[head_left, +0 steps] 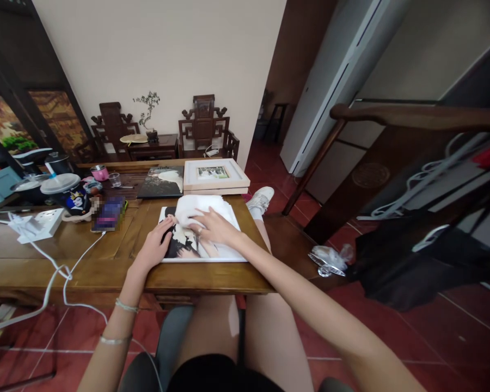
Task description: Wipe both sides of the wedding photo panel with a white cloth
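White cloth (188,207) is pressed by the spread right hand (215,226) onto 1 photo panel (187,244) on the table (212,280); its left edge is touched by the left hand (157,245), fingers extended.

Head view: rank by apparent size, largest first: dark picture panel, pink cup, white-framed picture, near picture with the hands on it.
1. Near picture, partly covered; nearness to the camera may enlarge it
2. White-framed picture
3. Dark picture panel
4. Pink cup, clearly smallest
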### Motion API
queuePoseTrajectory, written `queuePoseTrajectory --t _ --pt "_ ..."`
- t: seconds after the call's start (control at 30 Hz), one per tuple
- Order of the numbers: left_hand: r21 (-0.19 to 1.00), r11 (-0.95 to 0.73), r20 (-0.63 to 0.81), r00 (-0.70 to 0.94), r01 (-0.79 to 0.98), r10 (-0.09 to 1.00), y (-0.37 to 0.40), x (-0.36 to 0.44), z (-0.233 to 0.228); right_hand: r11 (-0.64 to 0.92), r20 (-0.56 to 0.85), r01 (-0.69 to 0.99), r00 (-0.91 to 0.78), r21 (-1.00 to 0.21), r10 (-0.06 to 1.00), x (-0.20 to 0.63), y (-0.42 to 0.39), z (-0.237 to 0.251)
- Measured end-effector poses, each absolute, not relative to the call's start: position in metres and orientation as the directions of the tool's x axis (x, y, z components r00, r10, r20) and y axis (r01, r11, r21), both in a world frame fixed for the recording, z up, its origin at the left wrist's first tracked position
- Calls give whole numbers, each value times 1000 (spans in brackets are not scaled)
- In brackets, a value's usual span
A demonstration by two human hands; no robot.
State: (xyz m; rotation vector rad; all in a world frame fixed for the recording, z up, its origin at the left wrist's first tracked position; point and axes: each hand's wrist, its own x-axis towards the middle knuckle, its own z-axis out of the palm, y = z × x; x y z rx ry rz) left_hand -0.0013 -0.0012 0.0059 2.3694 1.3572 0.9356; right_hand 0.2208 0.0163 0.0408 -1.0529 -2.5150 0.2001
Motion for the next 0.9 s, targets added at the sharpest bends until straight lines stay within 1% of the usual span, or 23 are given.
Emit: queuePoseTrajectory --t 0.13,0.23,0.33,0.43,0.5,0.57,0.63,0.73,0.9 --pt "503 -526 400 355 686 845 -2 -3 7 650 289 710 -584 -271 759 200 53 45" --pt "504 -524 400 352 686 846 -1 -3 6 640 284 722 -577 -263 766 194 54 43" --pt "512 -529 413 346 677 842 -1 -2 5 674 325 702 -597 -231 733 198 28 36" --pt "524 -539 421 350 659 837 -1 0 5 745 361 632 -657 -215 661 212 -15 32" --pt "529 -540 418 353 655 837 -1 0 5 768 334 591 -691 -247 640 224 -45 34" --pt "526 -538 416 353 658 838 -1 1 5 767 304 581 -704 -272 642 236 -66 37" --pt "519 -538 413 356 664 838 -1 0 4 756 282 591 -703 -281 653 249 -76 41" --pt "518 -530 407 351 672 843 -1 0 3 723 283 637 -665 -269 691 266 -66 41" --pt "516 -530 403 356 673 843 -1 0 4 581 349 771 -485 -261 802 274 -22 31"
